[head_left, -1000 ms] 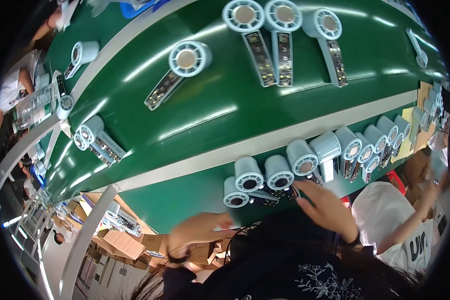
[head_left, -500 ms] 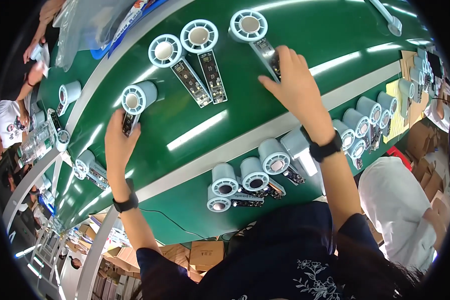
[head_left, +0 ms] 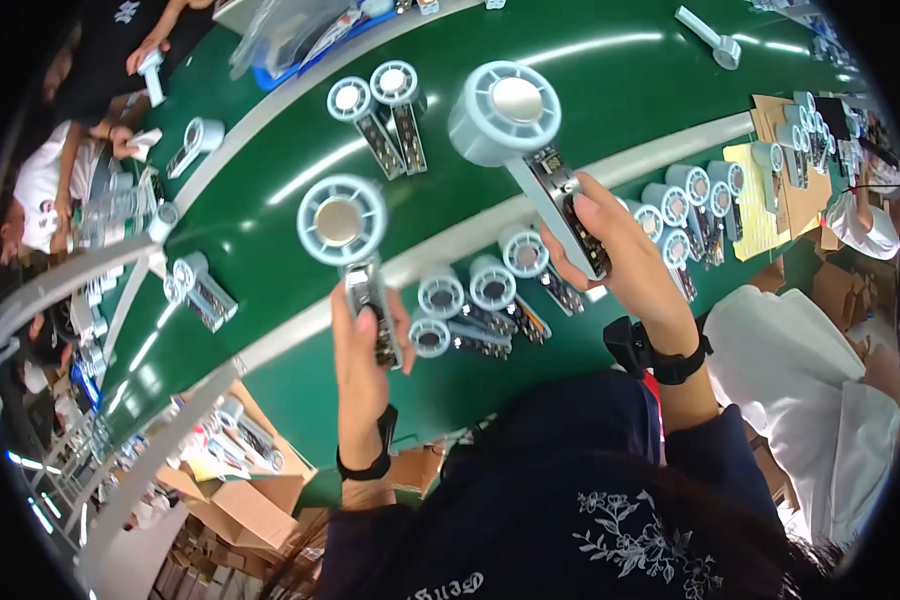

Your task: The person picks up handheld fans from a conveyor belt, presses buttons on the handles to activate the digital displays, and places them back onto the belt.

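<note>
My left hand (head_left: pixel 362 365) is wrapped round the handle of a pale blue handheld fan (head_left: pixel 338 222), its thumb on the bare circuit board in the handle. My right hand (head_left: pixel 618 235) grips a second handheld fan (head_left: pixel 505 110), also with its circuit board uncovered. Both fans are held up off the green surface, round heads pointing away from me. Beyond them, two more fans (head_left: pixel 350 98) lie side by side with their boards showing. Closer to me, several similar fans (head_left: pixel 440 292) rest on the strip of green table in front of my body.
A metal rail (head_left: pixel 425 248) runs between the near table and the far green surface. More fans (head_left: pixel 673 206) stand at the right beside yellow paper (head_left: pixel 745 190). Another fan (head_left: pixel 710 38) lies far right. A cardboard box (head_left: pixel 255 510) is lower left. Co-workers' hands (head_left: pixel 148 55) show at the left.
Both hands have lifted their fans off the green surface and drawn them nearer to me. My left hand has also moved right. The view has shifted.
</note>
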A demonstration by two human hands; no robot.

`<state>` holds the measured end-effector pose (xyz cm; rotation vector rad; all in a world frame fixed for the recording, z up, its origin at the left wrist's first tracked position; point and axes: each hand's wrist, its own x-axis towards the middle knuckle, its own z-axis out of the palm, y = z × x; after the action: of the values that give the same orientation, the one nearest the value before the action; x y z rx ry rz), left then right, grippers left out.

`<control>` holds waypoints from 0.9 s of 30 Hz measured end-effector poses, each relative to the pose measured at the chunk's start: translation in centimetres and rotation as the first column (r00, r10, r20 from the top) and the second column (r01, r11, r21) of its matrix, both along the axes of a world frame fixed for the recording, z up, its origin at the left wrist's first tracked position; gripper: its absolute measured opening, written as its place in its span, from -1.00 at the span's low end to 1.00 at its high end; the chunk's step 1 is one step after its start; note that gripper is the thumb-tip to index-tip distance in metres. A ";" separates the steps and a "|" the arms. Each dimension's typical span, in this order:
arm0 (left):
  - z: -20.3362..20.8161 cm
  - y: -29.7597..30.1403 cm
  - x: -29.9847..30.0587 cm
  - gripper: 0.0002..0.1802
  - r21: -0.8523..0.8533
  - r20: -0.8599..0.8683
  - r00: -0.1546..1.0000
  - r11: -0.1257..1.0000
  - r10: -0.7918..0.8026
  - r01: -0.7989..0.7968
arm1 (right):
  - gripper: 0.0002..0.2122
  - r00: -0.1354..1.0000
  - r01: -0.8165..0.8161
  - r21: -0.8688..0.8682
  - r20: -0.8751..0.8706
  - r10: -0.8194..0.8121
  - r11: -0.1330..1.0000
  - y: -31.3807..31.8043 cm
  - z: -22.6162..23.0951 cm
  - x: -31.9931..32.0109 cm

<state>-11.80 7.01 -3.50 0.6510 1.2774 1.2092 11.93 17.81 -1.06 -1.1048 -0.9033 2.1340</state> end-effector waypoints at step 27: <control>5.1 -1.9 14.5 -0.52 0.384 0.134 0.991 0.921 0.022 -0.072 | -0.70 0.989 0.120 0.328 -0.123 -0.084 0.937 -10.3 4.0 5.0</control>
<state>2.73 5.07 1.62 0.8164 0.9562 1.5391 16.93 7.51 2.96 -0.8379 -1.0847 1.8489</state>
